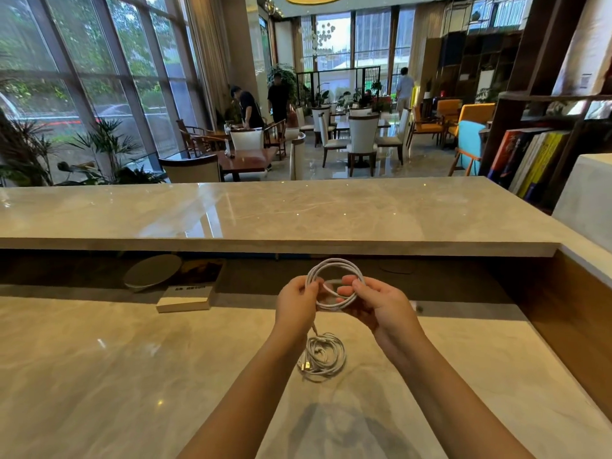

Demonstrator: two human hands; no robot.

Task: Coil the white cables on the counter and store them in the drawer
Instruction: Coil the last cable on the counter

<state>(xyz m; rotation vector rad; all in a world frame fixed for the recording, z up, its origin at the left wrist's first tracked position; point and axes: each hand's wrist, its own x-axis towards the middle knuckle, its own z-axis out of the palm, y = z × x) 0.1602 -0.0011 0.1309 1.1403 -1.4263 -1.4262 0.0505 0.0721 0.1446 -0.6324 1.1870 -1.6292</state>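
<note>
Item one, held coil [334, 283]: thin, smooth white cable wound into a near-round hoop of several turns. It is raised above the surface [132, 376] and pinched at either side by the curled fingers [347, 288] of the left hand [296, 304] and right hand [374, 306], and a strand trails down beneath the left hand, so it is judged nearly wound. Item two, second bundle [323, 357]: a looser, flatter white coil with a plug end at its left edge, lying on the glossy, veined, stone-look surface just below the hands. Outstanding: storing both, with no drawer in view.
</note>
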